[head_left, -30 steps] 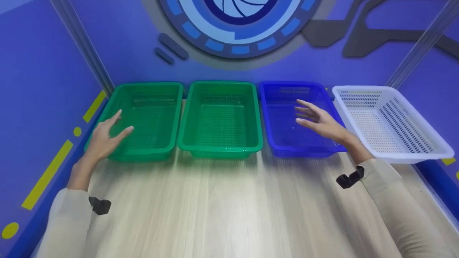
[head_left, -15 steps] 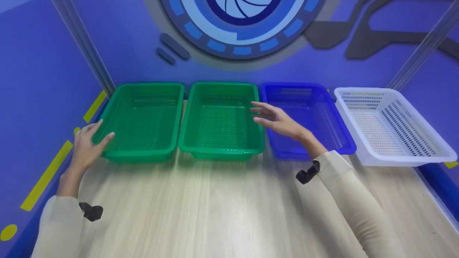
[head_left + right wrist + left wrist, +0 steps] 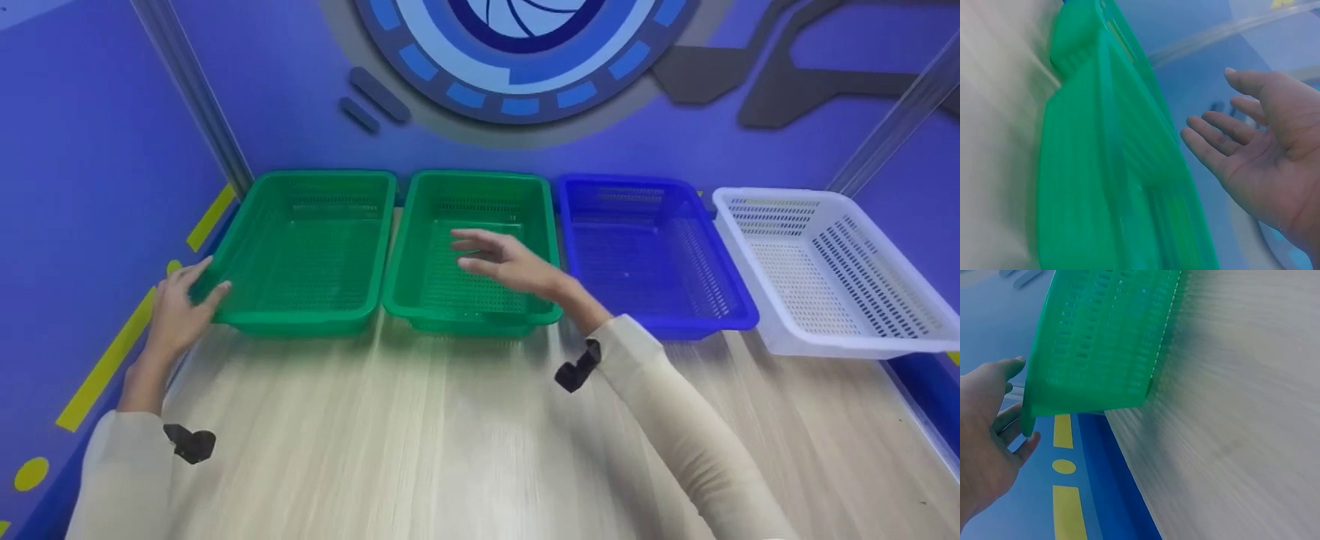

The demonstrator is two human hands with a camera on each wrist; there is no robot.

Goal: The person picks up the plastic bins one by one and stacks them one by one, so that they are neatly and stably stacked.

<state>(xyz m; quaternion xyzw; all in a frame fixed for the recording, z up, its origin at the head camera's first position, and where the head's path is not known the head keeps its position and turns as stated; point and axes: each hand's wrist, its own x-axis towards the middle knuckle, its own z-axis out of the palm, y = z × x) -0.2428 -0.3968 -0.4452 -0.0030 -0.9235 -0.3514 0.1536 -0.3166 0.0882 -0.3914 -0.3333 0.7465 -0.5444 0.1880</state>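
Pale wood surface (image 3: 450,435) carries four perforated baskets in a row across mid-frame. My left hand (image 3: 176,307), fingers spread, touches the outer rim of the far-left green basket (image 3: 307,247); my right hand (image 3: 510,264) hovers flat and relaxed over the second green basket (image 3: 469,304). I judge I'm reaching to take one up, which next needs fingers curled under a rim.

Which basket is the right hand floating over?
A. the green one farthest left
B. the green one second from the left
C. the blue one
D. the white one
B: in the head view the right hand is spread flat above the second green basket, while the blue basket and white basket sit off to its right.
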